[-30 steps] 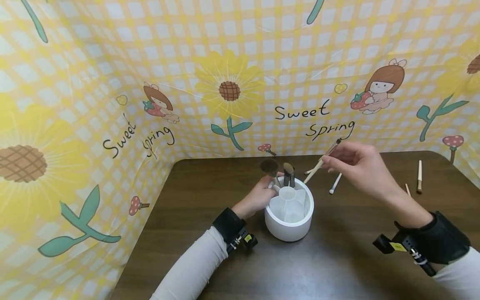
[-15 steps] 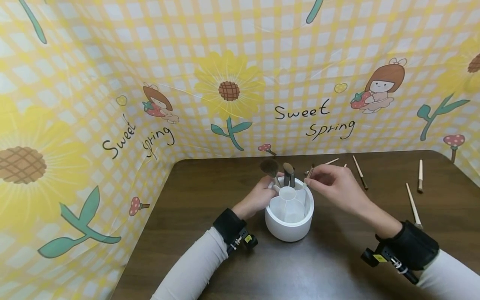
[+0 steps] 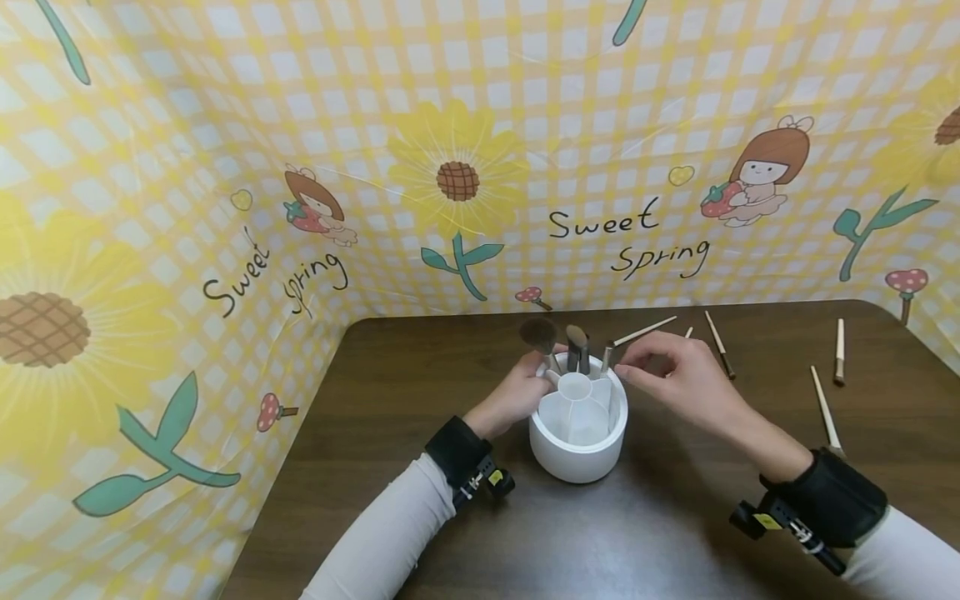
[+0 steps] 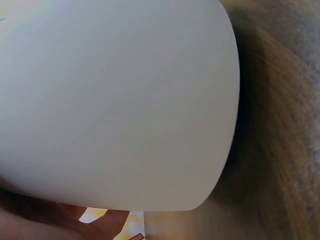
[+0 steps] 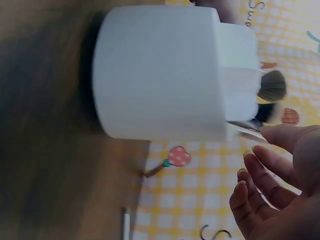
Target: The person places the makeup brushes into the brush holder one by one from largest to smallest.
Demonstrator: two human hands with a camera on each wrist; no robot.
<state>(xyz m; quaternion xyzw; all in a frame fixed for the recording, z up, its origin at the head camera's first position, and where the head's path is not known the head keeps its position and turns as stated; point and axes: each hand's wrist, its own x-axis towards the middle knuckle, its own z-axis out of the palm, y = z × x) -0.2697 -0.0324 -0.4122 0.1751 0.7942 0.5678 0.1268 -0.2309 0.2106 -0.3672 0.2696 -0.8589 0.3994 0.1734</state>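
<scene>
A round white makeup brush holder (image 3: 576,460) with inner compartments stands upright on the table. My left hand (image 3: 513,395) grips its far left side; in the left wrist view the white wall (image 4: 125,110) hides most of that hand. A wide dark fan-shaped brush (image 3: 538,335) and a pair of dark-handled brushes (image 3: 577,343) stand in the back compartments. At the back right a slim makeup brush (image 3: 607,358) leans inside the holder. My right hand (image 3: 684,375) is right beside it, and in the right wrist view its thumb and fingers are apart, with nothing held.
Several pale-handled brushes lie on the dark wooden table: one behind the holder (image 3: 647,331), another at the back edge (image 3: 720,343), and two farther right, an upper brush (image 3: 839,353) and a lower brush (image 3: 827,410). A yellow checked cloth (image 3: 480,75) hangs behind the table.
My right hand has carried the slim brush left and down into the holder, let go of it, and drawn slightly away to the right. The left hand and holder have stayed put.
</scene>
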